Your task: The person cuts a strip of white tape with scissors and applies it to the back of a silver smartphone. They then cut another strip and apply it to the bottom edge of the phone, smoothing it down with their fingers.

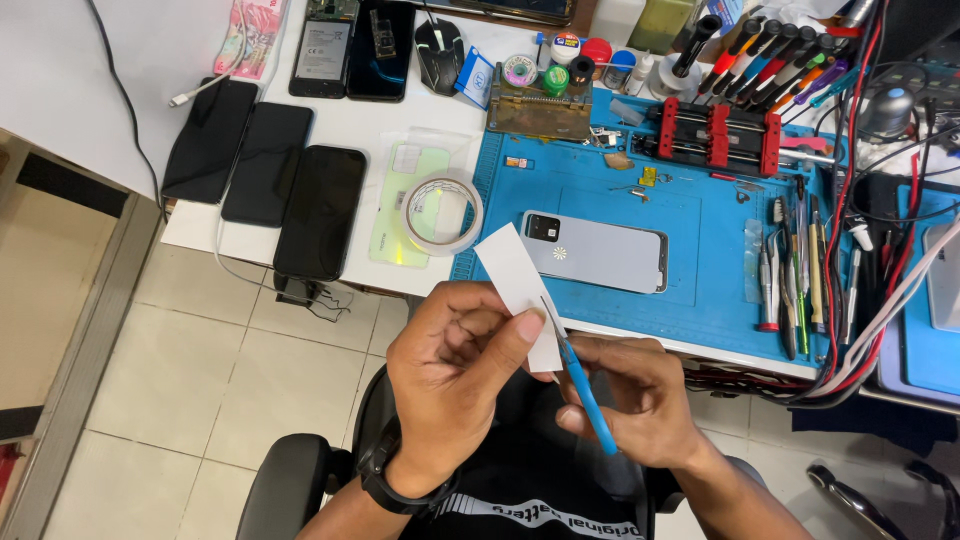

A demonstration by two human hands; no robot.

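Left hand (455,345): raised above lap, fingers curled, pinching white strip (520,290) by thumb.
Right hand (630,400): closed around blue-handled blade (580,385) — tip at strip.
Strip: before table (640,220) edge — tilted.

Blade tip (545,303) possibly behind strip (520,290)

Between the hands and the desk edge (640,345) at twelve o'clock the air is open. Past it, the grey phone (595,251) lies flat on the blue mat (700,215). At eleven o'clock a tape roll (443,214) stands low. At two o'clock, tweezers (800,270) and cables (850,340) crowd the way.
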